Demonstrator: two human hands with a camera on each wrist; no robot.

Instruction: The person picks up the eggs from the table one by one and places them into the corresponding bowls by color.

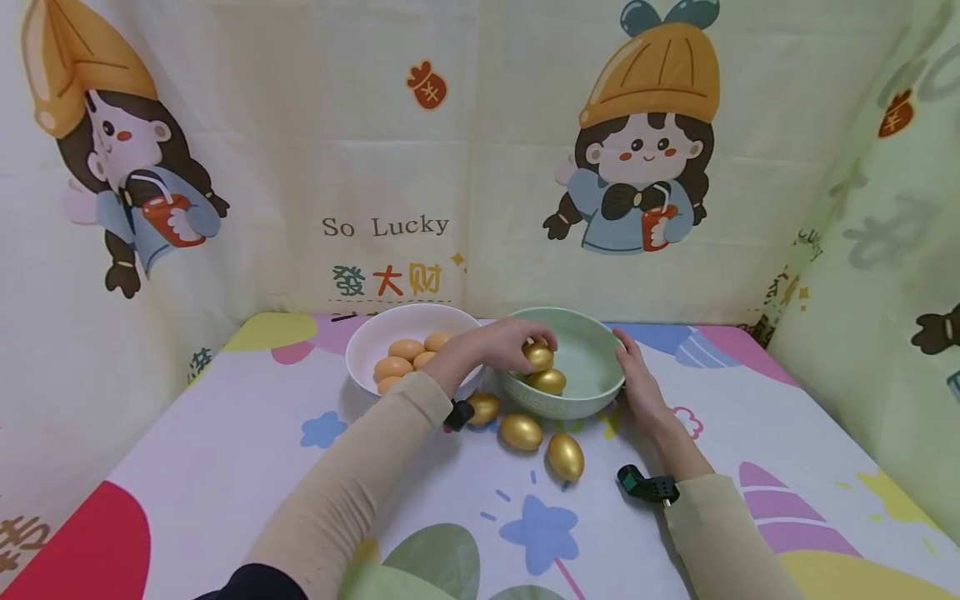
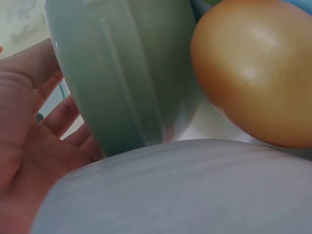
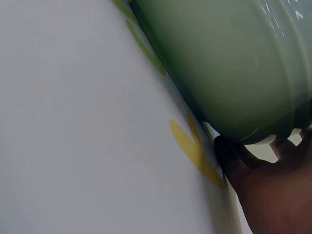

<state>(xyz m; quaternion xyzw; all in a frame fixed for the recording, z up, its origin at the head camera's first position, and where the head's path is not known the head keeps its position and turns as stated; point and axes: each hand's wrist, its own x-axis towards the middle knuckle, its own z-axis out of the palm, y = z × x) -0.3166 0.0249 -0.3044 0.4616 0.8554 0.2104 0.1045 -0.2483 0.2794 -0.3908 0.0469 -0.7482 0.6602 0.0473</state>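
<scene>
My left hand [image 1: 516, 343] reaches over the near-left rim of a pale green bowl [image 1: 592, 367], its fingers curled around a golden egg [image 1: 538, 357]. Directly below it, a second golden egg [image 1: 547, 382] lies in the bowl. At the bowl's right side, my right hand [image 1: 641, 383] holds the wall with fingertips up at the rim. The right wrist view shows several of its fingers [image 3: 239, 156] against the bowl's outer wall. In the left wrist view the left hand [image 2: 34, 126] reaches past the green wall, its fingertips hidden.
A white bowl [image 1: 360, 354] with several brown eggs [image 1: 393, 367] stands left of the green one, partly behind the left forearm. On the patterned tablecloth in front lie three golden eggs: one by the left wrist [image 1: 483, 409], a middle one [image 1: 521, 432] and the nearest [image 1: 566, 457].
</scene>
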